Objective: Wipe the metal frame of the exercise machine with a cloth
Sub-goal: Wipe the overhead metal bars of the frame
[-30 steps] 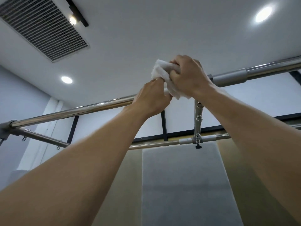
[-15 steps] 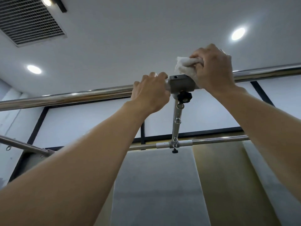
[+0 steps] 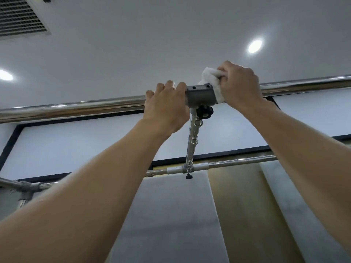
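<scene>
Top bar: a polished metal tube (image 3: 76,108) of the frame, overhead, crossing the whole view and rising a little to the right.
Left grip: the left grip (image 3: 167,107) is wrapped round the top bar with its fingers curled over the tube. It sits just left of the grey collar, its thumb side touching the collar's end, and it holds no cloth.
Right grip: the right grip (image 3: 239,86) is closed round the cloth and the bar together, just right of the collar, knuckles up.
Cloth: the cloth (image 3: 209,76) is white and bunched, mostly hidden under the right palm. A wad juts out above the fingers toward the left, and a strip shows between the hand and the collar's right end (it touches the collar there).
Collar: the grey collar (image 3: 200,96) sits on the bar between the two grips, with two holes on its upper face and a black knob (image 3: 204,112) beneath it.
Link: a slim metal link (image 3: 192,141) with rings hangs tilted from the collar down to the lower bar.
Lower bar: a thinner tube (image 3: 237,163) farther off, carrying a white sleeve (image 3: 197,167).
Ceiling: a vent grille (image 3: 19,18) at upper left and a round light (image 3: 255,46) at upper right.
</scene>
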A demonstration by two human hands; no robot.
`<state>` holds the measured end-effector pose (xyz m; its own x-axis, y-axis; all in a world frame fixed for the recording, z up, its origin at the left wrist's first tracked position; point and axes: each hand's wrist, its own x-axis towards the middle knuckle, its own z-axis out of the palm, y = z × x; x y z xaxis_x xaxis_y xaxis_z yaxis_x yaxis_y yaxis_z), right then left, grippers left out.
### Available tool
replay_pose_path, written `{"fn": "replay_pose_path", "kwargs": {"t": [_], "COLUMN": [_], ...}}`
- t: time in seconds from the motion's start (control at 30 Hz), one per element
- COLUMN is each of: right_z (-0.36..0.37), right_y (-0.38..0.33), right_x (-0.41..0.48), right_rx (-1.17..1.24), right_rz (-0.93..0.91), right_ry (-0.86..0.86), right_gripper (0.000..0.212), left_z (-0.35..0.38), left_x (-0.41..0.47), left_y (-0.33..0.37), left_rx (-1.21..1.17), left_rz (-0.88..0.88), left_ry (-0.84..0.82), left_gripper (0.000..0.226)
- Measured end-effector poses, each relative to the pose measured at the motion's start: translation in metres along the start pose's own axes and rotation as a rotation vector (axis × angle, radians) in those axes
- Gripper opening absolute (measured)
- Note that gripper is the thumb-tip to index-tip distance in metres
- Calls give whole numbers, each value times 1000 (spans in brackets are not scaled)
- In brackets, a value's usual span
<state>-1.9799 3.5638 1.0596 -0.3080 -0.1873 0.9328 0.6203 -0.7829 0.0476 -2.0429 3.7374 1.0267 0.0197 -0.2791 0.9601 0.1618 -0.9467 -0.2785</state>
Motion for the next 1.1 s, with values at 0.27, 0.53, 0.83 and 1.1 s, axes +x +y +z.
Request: {"fn": "replay_pose_path", "kwargs": {"t": [0.27, 0.53, 0.83, 1.1], "right_z": [-7, -14, -20, -14], "right_y": [29, 15, 36, -23], "right_x": [-34, 1, -35, -12], "right_rx": [-50, -99, -33, 6], "right_rz": [-223, 29, -58, 49], "right_ry": [194, -14, 168, -12], "right_gripper": [41, 35, 63, 47], "left_z": [-1, -2, -4, -3], "left_x": [-1, -3, -2, -3], "left_y": [3, 4, 0, -6], "left_rx": [-17, -4, -3, -29], "left_rz": [-14, -14, 11, 25], "left_ry": [0, -20, -45, -49], "left_gripper": [47, 50, 54, 55]}}
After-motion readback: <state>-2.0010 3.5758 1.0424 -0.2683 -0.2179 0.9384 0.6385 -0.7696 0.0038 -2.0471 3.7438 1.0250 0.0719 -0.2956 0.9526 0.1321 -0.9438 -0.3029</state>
